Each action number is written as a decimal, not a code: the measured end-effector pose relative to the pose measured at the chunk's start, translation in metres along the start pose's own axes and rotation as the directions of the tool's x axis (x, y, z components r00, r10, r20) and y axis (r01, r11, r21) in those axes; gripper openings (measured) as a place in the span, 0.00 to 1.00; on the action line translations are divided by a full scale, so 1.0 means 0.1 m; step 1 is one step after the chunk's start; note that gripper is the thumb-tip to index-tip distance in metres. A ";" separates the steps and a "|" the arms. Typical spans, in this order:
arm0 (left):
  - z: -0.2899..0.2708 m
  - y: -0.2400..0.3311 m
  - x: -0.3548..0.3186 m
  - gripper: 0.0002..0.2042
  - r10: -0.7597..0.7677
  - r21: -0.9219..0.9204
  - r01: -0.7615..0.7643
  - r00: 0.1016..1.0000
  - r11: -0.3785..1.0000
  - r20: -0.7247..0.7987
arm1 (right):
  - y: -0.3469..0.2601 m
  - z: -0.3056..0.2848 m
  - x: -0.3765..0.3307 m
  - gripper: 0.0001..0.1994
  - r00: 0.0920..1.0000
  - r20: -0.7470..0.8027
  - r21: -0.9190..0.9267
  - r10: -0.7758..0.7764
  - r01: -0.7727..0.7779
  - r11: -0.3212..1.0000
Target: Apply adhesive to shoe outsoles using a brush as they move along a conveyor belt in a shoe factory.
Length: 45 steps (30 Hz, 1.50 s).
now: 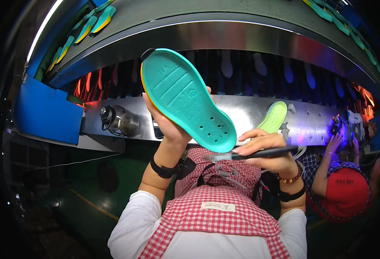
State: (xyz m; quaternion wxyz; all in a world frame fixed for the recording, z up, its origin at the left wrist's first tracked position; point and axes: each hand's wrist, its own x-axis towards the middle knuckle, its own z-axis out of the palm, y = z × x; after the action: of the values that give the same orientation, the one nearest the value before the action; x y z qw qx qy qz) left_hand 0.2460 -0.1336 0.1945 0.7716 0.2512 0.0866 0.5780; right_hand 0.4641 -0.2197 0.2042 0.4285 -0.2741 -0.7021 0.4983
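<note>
My left hand (166, 123) grips a teal shoe sole (183, 93) from below and along its sides, tilted up with its inner face toward me. Yellow shows along its left edge, and a black patch sits at its far tip. Small holes dot the end nearest me. In my right hand (267, 149) is a brush with a black handle (282, 153), held almost level. Its pale tip is blurred and lies just below the sole's near end; whether it touches is unclear. Fingers of that hand are beside the sole's right edge.
A light-green sole (275, 117) rests on the metal ledge (237, 113). A dark glass jar (123, 121) stands on the left. Behind are a conveyor belt (190, 11) with more teal soles (101, 20) and a lit rack of hanging soles (288, 74). At right sits a person in a red cap (345, 192).
</note>
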 end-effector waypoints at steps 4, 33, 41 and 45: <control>0.15 0.01 -0.03 0.45 -0.073 -0.031 0.071 0.994 0.997 -0.080 | 0.12 0.04 0.01 0.10 0.956 -0.253 0.370 0.149 -0.047 0.928; -0.19 0.09 -0.20 0.27 -0.798 0.355 0.762 0.599 0.542 -0.066 | -0.27 -0.24 0.02 0.11 0.962 0.225 -0.244 0.152 -0.095 0.965; -0.06 0.34 -0.26 0.27 -0.711 0.404 0.671 0.699 0.621 -0.069 | -0.35 -0.26 -0.03 0.11 0.992 0.017 -0.142 0.123 -0.119 0.983; 0.24 0.48 -0.35 0.27 -0.505 0.537 0.489 0.853 0.688 -0.129 | -0.11 -0.15 -0.08 0.12 0.999 -0.027 -0.241 -0.029 0.022 0.970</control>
State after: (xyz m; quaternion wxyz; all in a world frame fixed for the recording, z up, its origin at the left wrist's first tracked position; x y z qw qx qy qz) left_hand 0.2039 -0.1637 0.2330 0.7940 0.4377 0.3028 0.2937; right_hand 0.4821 -0.2231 0.2137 0.4091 -0.3223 -0.7543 0.3998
